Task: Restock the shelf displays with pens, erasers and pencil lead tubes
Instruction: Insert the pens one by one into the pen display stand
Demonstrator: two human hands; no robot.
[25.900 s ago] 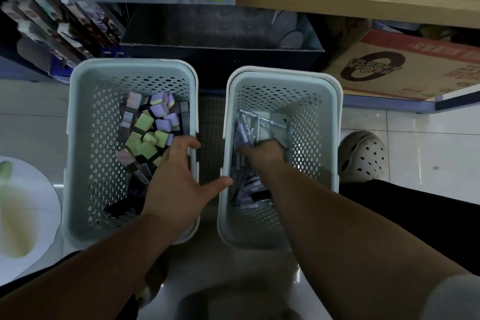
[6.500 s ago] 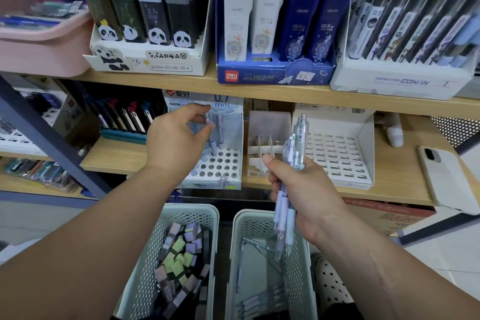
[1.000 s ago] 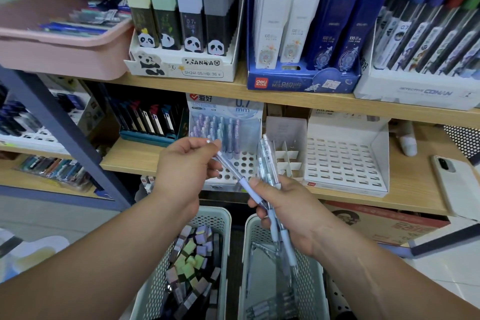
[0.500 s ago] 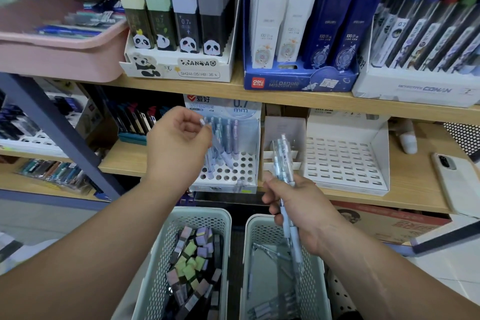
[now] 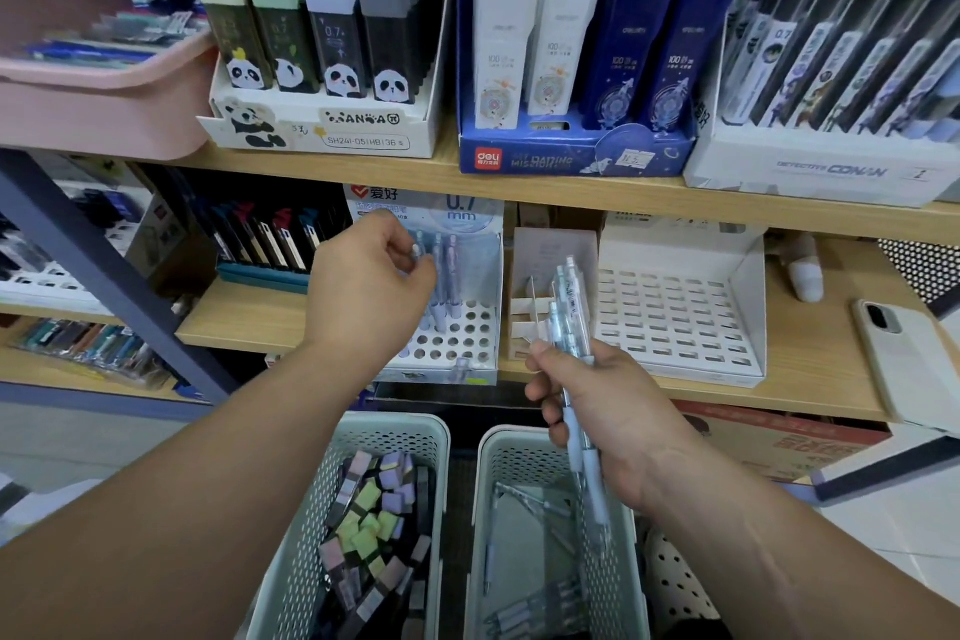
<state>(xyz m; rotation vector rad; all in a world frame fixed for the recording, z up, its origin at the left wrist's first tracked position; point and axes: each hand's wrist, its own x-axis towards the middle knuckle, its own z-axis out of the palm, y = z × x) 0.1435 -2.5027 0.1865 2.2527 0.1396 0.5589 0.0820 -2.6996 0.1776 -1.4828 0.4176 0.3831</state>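
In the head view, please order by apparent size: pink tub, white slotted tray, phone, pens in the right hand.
1. pink tub, cut by the frame
2. white slotted tray
3. phone and pens: unsure; the pens are nearer, partly hidden by the right hand.

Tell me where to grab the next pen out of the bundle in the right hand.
Pinch one clicker end of the pen bundle, coming from above-left. Those ends fan upward clear of the right hand; the lower barrels are wrapped in its grip or hang below the fist.
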